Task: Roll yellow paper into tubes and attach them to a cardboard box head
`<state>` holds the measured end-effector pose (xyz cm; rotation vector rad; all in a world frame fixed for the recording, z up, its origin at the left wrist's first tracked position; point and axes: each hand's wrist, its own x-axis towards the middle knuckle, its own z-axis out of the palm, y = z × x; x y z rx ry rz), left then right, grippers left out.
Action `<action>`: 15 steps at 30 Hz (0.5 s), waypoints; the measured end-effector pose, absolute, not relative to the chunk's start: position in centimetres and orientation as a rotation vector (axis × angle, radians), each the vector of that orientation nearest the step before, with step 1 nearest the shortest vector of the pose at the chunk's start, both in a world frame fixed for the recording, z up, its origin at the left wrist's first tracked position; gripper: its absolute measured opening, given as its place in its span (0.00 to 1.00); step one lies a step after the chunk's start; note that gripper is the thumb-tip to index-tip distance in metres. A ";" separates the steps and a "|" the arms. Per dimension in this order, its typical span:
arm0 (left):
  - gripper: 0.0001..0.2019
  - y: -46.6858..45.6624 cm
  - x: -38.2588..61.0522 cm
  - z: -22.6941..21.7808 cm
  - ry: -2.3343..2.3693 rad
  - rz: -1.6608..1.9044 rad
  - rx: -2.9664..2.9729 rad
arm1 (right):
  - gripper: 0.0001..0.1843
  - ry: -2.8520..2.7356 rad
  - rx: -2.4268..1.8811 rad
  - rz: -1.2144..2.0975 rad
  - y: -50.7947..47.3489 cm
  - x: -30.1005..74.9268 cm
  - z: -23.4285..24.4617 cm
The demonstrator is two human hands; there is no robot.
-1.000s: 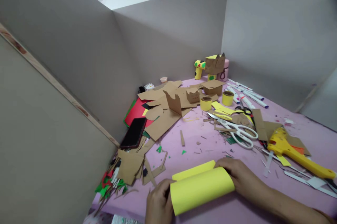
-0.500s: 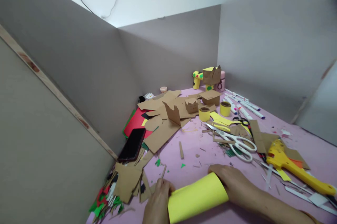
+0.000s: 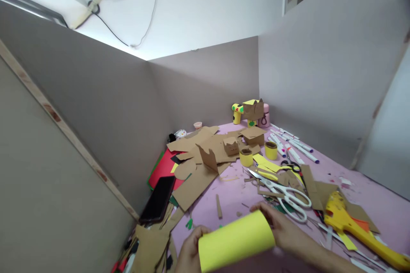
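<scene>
A yellow paper tube [image 3: 237,242] lies slantwise across the bottom of the view, gripped at both ends. My left hand [image 3: 191,249] is closed on its left end, fingers curled behind it. My right hand [image 3: 278,227] holds the right end, with its fingers partly hidden behind the tube. Just beyond my right hand lie white-handled scissors [image 3: 288,198]. A narrow cardboard strip [image 3: 218,206] rests on the pink table past the tube.
A yellow glue gun [image 3: 352,226] lies at the right, several markers [image 3: 297,142] behind it. Cardboard pieces [image 3: 195,187], a phone [image 3: 158,199] and paper scraps fill the left. Two short yellow rings [image 3: 246,157] stand mid-table. Grey partitions [image 3: 205,85] enclose the table.
The camera has tilted upward, so the table sits lower in view. Both hands still hold the yellow tube, which appears slightly raised and shifted a little left.
</scene>
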<state>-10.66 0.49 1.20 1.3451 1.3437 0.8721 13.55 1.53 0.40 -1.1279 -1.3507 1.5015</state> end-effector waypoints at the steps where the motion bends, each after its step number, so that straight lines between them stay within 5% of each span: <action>1: 0.07 1.0 -9.9 1.7 1.323 0.902 1.283 | 0.14 -1.265 -1.124 1.585 2.1 13.6 0.8; 15: 0.09 7.8 -4.4 4.1 1.211 0.987 0.765 | 0.21 -1.122 -1.181 1.630 6.2 15.5 2.5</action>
